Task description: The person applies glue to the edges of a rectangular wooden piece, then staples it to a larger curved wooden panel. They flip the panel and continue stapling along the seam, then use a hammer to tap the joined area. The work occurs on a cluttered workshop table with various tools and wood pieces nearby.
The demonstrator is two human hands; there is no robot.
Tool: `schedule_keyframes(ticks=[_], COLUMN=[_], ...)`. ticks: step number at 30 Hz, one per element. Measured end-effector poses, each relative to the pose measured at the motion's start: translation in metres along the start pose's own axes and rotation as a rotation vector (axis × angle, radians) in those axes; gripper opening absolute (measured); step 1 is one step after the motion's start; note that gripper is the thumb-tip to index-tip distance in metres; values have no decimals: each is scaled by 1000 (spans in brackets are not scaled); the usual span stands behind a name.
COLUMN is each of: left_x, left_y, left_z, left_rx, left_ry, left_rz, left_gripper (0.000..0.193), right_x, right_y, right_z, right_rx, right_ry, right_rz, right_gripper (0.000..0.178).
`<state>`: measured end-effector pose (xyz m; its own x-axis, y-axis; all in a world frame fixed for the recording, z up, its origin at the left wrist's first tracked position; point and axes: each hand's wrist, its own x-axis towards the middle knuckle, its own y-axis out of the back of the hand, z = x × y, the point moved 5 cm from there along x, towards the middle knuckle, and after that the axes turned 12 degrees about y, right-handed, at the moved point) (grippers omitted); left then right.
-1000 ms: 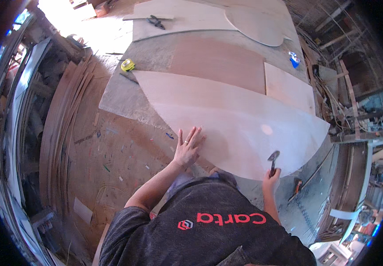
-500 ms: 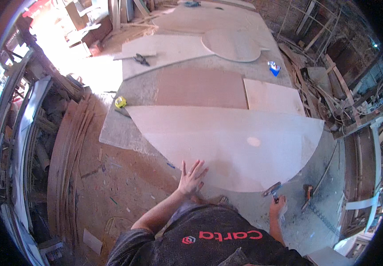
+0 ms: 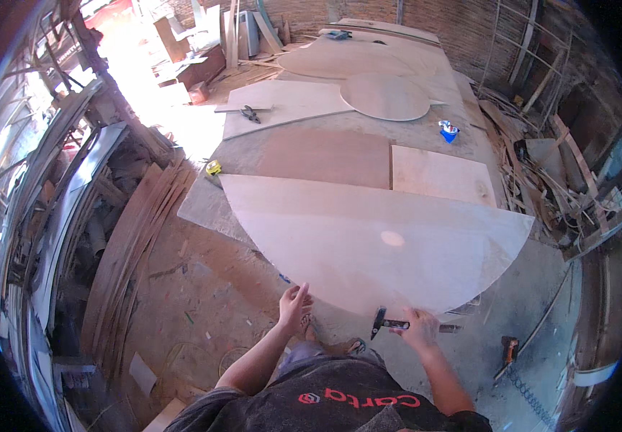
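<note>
A large white half-round board [image 3: 311, 223] lies flat, its curved edge toward me. My right hand [image 3: 420, 329] is wrapped around the handle of a hammer [image 3: 396, 325], just over the near curved edge. The hammer's dark head points left, and the handle's end sticks out to the right of my hand. My left hand [image 3: 294, 308] is raised beside the left part of the curve, its fingers partly bent and apart. I make out nothing in it.
A yellow tape measure [image 3: 214, 168] sits by the board's left corner. Pliers [image 3: 250, 114] and a round panel [image 3: 386, 97] lie farther back. A cordless drill [image 3: 510, 350] stands on the floor at right. Long wooden strips [image 3: 120, 252] lean at left, and scrap wood lines the right.
My left hand has come up off the board, drawing nearer to me. My right hand has brought the hammer left, and its head now points left. The view has shifted somewhat.
</note>
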<state>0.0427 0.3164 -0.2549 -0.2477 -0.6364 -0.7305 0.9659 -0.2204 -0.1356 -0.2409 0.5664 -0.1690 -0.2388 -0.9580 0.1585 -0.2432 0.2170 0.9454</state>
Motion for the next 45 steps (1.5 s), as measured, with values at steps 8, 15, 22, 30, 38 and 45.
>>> schedule_keyframes(ticks=[8,15,22,30,38,45], left_x=[43,42,5,-44,-75,-169], left_y=[-49,-54,-61,-71,-29,-7], left_z=[-27,-25,-14,-60,-65,2], left_rx=[-468,-433,-375,-428,-469,-427], left_ry=[121,45,30,120,165,139], left_rz=[-298,-357,-449,-525,-518,-492], left_gripper=[35,37,31,24,21,16], right_x=[10,3,-15,-76,-104,-98], right_y=[-27,-23,-4,13,35,109], right_z=[19,20,21,24,-13,-72], right_rx=[-175,-218,-209,-277,-384,-596], right_ry=[87,194,177,84,47,160], right_rz=[-147,121,214,213,366,553], right_gripper=[64,58,47,52,61,43])
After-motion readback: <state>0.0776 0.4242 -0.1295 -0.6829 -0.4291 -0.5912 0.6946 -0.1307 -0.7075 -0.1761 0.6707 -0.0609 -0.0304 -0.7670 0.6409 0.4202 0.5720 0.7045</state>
